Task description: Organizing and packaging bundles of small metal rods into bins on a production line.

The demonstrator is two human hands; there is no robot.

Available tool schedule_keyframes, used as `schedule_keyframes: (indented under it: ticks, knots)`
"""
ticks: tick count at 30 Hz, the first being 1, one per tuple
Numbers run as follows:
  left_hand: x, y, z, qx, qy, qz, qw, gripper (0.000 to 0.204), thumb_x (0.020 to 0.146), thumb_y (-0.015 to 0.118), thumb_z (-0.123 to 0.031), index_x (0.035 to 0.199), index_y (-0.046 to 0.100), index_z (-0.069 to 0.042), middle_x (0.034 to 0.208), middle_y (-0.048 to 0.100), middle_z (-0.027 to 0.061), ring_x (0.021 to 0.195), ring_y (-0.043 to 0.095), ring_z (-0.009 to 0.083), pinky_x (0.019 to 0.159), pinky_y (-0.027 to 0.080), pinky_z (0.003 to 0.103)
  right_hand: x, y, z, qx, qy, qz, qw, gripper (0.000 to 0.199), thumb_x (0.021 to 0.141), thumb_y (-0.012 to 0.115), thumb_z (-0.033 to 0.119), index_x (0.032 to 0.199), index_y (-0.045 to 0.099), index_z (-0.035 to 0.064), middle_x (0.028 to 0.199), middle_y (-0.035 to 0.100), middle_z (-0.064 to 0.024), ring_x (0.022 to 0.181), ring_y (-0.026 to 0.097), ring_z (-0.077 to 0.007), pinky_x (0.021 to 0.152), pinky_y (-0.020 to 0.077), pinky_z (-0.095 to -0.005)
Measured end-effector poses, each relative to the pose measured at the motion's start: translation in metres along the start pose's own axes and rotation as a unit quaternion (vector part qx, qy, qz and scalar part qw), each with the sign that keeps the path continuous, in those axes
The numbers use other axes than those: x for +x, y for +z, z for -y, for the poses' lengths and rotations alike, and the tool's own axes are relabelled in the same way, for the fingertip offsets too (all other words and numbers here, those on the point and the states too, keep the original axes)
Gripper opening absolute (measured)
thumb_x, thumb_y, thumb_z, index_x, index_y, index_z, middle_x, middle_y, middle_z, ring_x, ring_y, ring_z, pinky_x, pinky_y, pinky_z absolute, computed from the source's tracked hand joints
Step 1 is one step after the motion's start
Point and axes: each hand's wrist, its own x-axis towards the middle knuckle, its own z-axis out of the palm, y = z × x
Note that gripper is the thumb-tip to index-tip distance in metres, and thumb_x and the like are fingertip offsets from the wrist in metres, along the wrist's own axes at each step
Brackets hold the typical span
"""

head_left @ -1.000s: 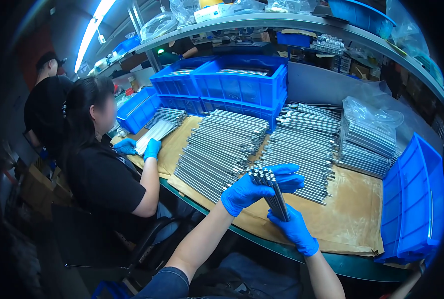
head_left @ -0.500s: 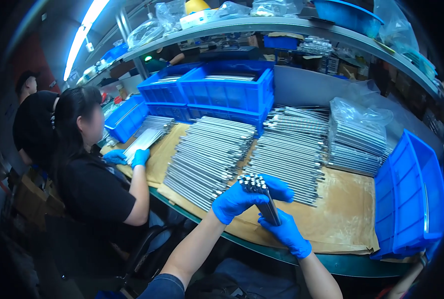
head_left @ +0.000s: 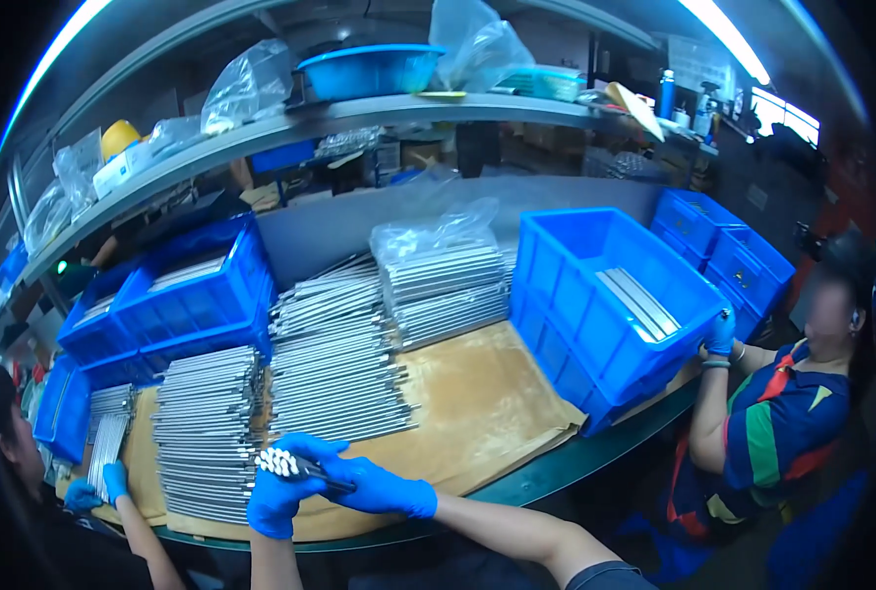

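A bundle of thin metal rods (head_left: 278, 462) is held between my blue-gloved hands, its pale ends facing up and left and its dark shafts slanting down to the right. My left hand (head_left: 272, 506) wraps the bundle near those ends. Around the shafts, lower down, closes my right hand (head_left: 387, 488). Just beyond my hands lies a layered pile of rods (head_left: 337, 388), with a second pile of rods (head_left: 202, 428) to its left. Brown paper (head_left: 477, 393) covers the bench beneath them.
Behind the piles sits a plastic-wrapped rod stack (head_left: 448, 295). Stacked blue bins (head_left: 566, 324) stand right, gripped by a co-worker's gloved hand (head_left: 719, 334); more blue bins (head_left: 197, 305) stand back left. Another co-worker's gloved hands (head_left: 113, 480) handle rods far left. A shelf (head_left: 359, 116) spans overhead.
My view has swung to the right, bringing the co-worker at the right-hand bins into sight. The bundle, still in both my hands, has tipped from steeply upright to a flatter slant.
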Motion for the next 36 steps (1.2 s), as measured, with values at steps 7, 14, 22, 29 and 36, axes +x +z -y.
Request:
schedule_keyframes:
  ticks: [7,14,22,29,36]
  knots:
    - [-0.012,0.024,0.012,0.005,0.057,-0.341,0.938,0.029,0.086,0.059,-0.016,0.107,0.058,0.003,0.098,0.062,0.016,0.092,0.063,0.0248,0.093,0.044,0.036,0.017,-0.057,0.045,-0.137,-0.022,-0.121,0.983,0.018,0.081,0.062,0.013,0.093,0.052,0.0035,0.079,0.055,-0.0183,0.07,0.056,-0.0384,0.059,0.0444,-0.0396]
    - [-0.059,0.0,0.093,0.09,-0.058,-0.295,0.95,0.019,0.089,0.052,-0.006,0.104,0.059,0.004,0.096,0.063,0.0121,0.089,0.062,0.0193,0.084,0.048,0.031,0.033,-0.253,0.167,-0.421,-0.05,-0.317,0.848,0.018,0.078,0.064,0.013,0.089,0.058,0.0004,0.07,0.06,-0.0154,0.061,0.058,-0.0195,0.053,0.0437,-0.0354]
    - [-0.024,0.05,0.121,0.319,0.009,-0.27,0.908,0.023,0.086,0.057,-0.012,0.106,0.059,0.0,0.097,0.063,0.0114,0.089,0.061,0.0202,0.081,0.048,0.03,-0.036,-0.469,0.141,-0.517,0.169,-0.441,0.714,0.035,0.073,0.06,0.017,0.099,0.055,-0.0053,0.083,0.062,-0.0267,0.079,0.063,-0.0384,0.066,0.0502,-0.0436]
    - [0.037,0.111,0.15,0.48,0.077,-0.048,0.873,0.045,0.082,0.061,-0.029,0.118,0.052,-0.003,0.125,0.048,0.019,0.118,0.043,0.0354,0.098,0.035,0.043,-0.097,-0.438,0.103,-0.523,0.32,-0.244,0.752,0.027,0.074,0.061,0.02,0.087,0.063,-0.0039,0.071,0.064,-0.0155,0.059,0.063,-0.0218,0.051,0.0494,-0.0341]
    - [0.029,0.114,0.16,0.571,0.084,0.026,0.816,0.05,0.082,0.059,-0.034,0.121,0.05,-0.004,0.129,0.044,0.0191,0.123,0.037,0.0373,0.103,0.028,0.048,-0.123,-0.465,0.064,-0.554,0.464,-0.036,0.69,0.04,0.073,0.058,0.026,0.097,0.063,-0.0048,0.082,0.065,-0.0223,0.073,0.066,-0.0314,0.066,0.0517,-0.0399]
